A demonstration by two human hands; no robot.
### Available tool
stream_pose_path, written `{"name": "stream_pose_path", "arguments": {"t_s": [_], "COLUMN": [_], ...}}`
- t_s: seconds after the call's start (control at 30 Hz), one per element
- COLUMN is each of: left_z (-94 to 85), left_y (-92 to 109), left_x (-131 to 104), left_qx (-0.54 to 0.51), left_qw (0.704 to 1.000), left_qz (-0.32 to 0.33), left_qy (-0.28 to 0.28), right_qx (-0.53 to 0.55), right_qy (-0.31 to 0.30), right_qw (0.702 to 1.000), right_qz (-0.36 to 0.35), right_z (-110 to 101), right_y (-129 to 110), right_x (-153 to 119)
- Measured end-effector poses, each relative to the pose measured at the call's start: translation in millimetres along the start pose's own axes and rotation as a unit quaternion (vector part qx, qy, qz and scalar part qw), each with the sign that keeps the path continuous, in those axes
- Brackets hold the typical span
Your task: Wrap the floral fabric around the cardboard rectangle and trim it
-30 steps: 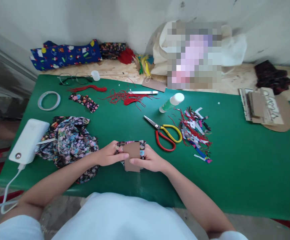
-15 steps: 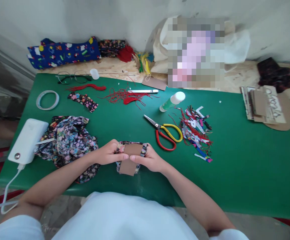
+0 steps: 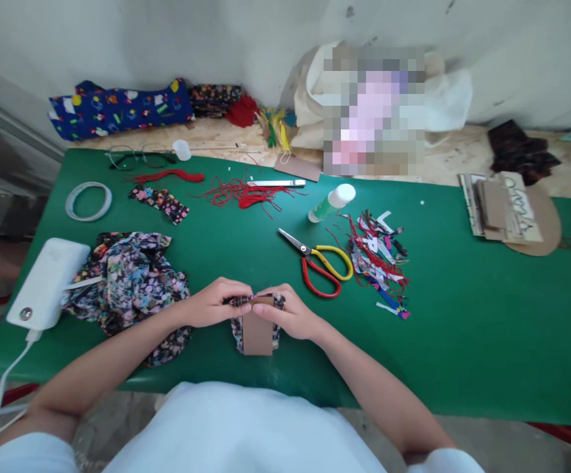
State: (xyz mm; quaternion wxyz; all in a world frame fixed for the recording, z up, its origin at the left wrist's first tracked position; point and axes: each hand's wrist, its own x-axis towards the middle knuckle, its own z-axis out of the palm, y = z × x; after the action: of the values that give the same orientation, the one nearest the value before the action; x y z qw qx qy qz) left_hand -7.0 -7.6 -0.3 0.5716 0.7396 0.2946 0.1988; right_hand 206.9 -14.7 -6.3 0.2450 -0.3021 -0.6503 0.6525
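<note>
A brown cardboard piece point(image 3: 258, 334) with dark floral fabric point(image 3: 236, 333) around its sides is held near the table's front edge. My left hand point(image 3: 221, 302) pinches the fabric at the upper left corner, thumb on the card. On the right side, my right hand point(image 3: 288, 312) grips card and fabric, its thumb also on the card; the fingers behind are partly hidden. Crumpled floral cloth point(image 3: 137, 282) lies left of my left hand. Scissors with red and yellow handles point(image 3: 319, 263) rest beyond my right hand, blades partly open.
On the green table point(image 3: 462, 328) are a white power bank point(image 3: 48, 282) with a cable, a tape roll point(image 3: 88, 202), a glue stick point(image 3: 332, 202), red threads point(image 3: 238, 192), fabric scraps point(image 3: 378, 253) and stacked cardboard point(image 3: 497, 210). Blue printed cloth point(image 3: 122, 108) lies at the back.
My hands have come closer together at the card's top edge, and my left fingers have drawn the fabric inward. The card looks more upright. The whole view has shifted slightly.
</note>
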Motion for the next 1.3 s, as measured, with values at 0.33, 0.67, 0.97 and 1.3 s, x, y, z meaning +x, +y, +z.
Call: {"name": "stream_pose_path", "arguments": {"t_s": [0.33, 0.67, 0.97, 1.3], "left_z": [-0.1, -2.4, 1.4, 1.1], "left_y": [2.8, 0.6, 0.1, -1.3], "left_x": [1.5, 2.2, 1.2, 0.8], "left_qx": [-0.001, 0.000, -0.006, -0.013], "left_qw": [1.000, 1.000, 1.000, 0.999], "left_qz": [0.011, -0.017, -0.022, -0.021], "left_qy": [-0.025, -0.018, 0.011, 0.024], "right_qx": [-0.063, -0.068, -0.065, -0.066], "right_qy": [-0.045, 0.034, 0.064, 0.100], "right_qw": [0.996, 0.996, 0.995, 0.992], "right_qz": [-0.050, -0.049, -0.027, -0.027], "right_z": [3.6, 1.2, -0.6, -0.5], "right_y": [6.6, 0.5, -1.6, 2.3], "right_x": [1.4, 1.7, 4.0, 3.8]}}
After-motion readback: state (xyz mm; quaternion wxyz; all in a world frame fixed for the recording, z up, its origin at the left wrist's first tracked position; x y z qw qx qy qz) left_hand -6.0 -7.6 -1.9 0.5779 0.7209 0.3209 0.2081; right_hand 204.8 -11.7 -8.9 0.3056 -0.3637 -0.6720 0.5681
